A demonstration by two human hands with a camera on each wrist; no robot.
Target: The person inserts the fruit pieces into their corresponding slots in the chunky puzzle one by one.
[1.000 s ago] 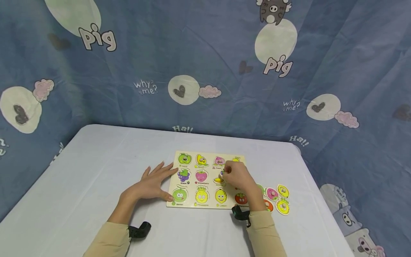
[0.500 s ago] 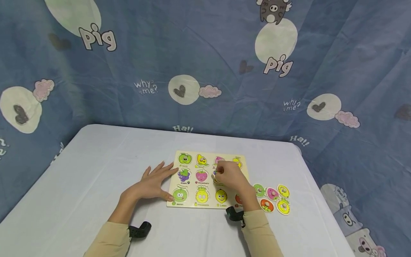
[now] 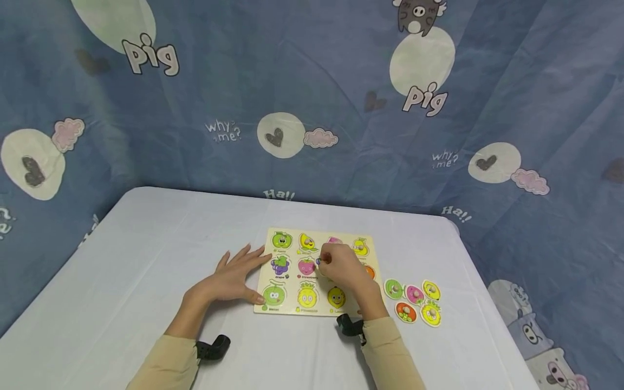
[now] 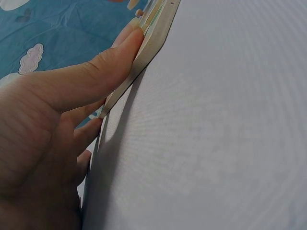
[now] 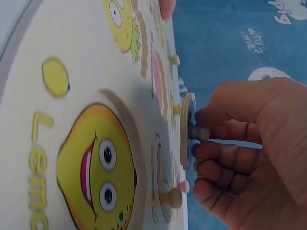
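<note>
Knobbed puzzle piece (image 5: pixel 184 146) hangs over the fruit board (image 3: pixel 293 281), seen nearly edge-on in the right wrist view and just beside the strawberry (image 3: pixel 306 266) in the head view. The right hand (image 3: pixel 345 266) has its grip pinching the knob (image 5: pixel 199 133) between thumb and fingers. The left hand (image 3: pixel 231 280) has its grip spread, touching the board's left side. Five other pieces (image 3: pixel 415 295) lie on the white surface (image 3: pixel 146 271), right of the board.

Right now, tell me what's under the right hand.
Part of the puzzle board, with a knobbed piece pinched above it. In the head view, the right hand hides the spots directly beneath.
</note>
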